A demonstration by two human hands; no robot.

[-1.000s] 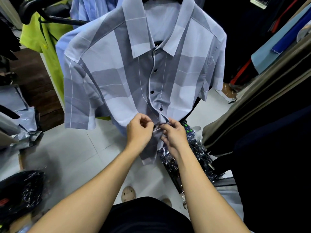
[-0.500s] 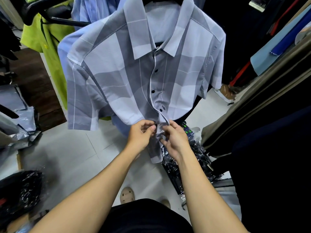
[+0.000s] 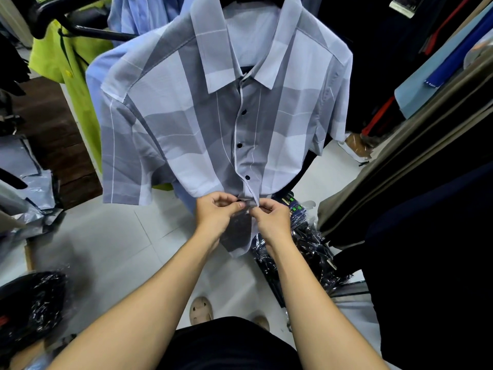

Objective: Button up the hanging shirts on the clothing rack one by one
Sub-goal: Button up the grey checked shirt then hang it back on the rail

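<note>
A grey and pale blue checked short-sleeved shirt (image 3: pixel 186 124) hangs on a hanger in front of me, its front closed by three dark buttons (image 3: pixel 239 145) down the placket. My left hand (image 3: pixel 216 212) pinches the left edge of the placket low on the shirt, with a dark button showing at its fingertips. My right hand (image 3: pixel 272 217) pinches the right edge of the placket, facing the left hand. The two sets of fingertips almost touch. The shirt's tail hangs below and behind my hands.
A light blue shirt (image 3: pixel 138 20) and a lime green garment (image 3: pixel 66 65) hang behind on a black rack bar (image 3: pixel 101 33). Dark clothes hang close on the right (image 3: pixel 426 182). Plastic-wrapped dark bundles (image 3: pixel 298 241) lie on the white tiled floor (image 3: pixel 112 241).
Both hands have stayed at the same low button, with the fingertips drawn closer together and the placket edges pulled tighter. The view has shifted slightly.
</note>
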